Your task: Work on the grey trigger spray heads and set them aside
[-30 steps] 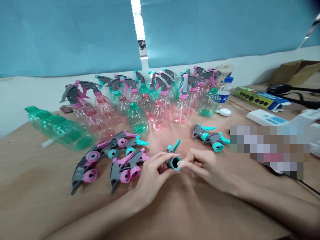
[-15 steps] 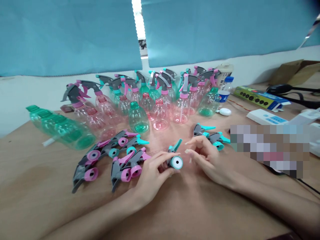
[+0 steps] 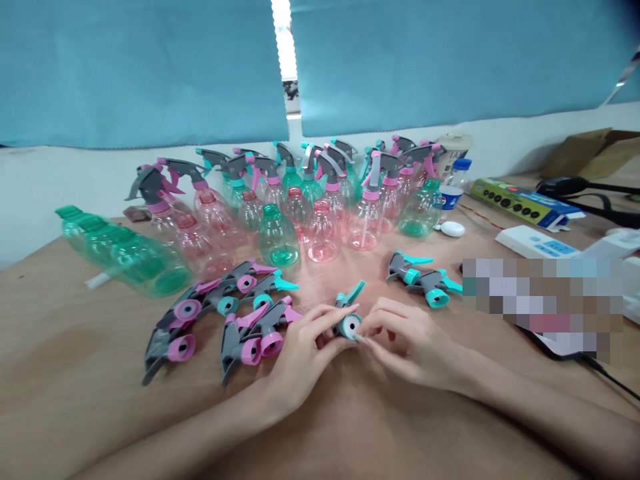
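Note:
My left hand (image 3: 300, 353) grips a grey and teal spray trigger head (image 3: 349, 313) by its cap, with the cap's opening facing me. A white disc shows inside the cap. My right hand (image 3: 407, 343) has its fingers pinched at the cap's right rim, touching it. Both hands rest low over the wooden table (image 3: 75, 373).
Several loose grey trigger heads with pink or teal caps (image 3: 225, 320) lie to the left; two teal ones (image 3: 420, 277) lie to the right. Pink and green bottles (image 3: 320, 207) crowd the back, some lying down (image 3: 125, 253). Boxes and cables (image 3: 530, 207) sit at the right.
My right hand drew away from the cap half a second ago, then came back to its rim. A white disc now sits inside the cap. The left hand held steady.

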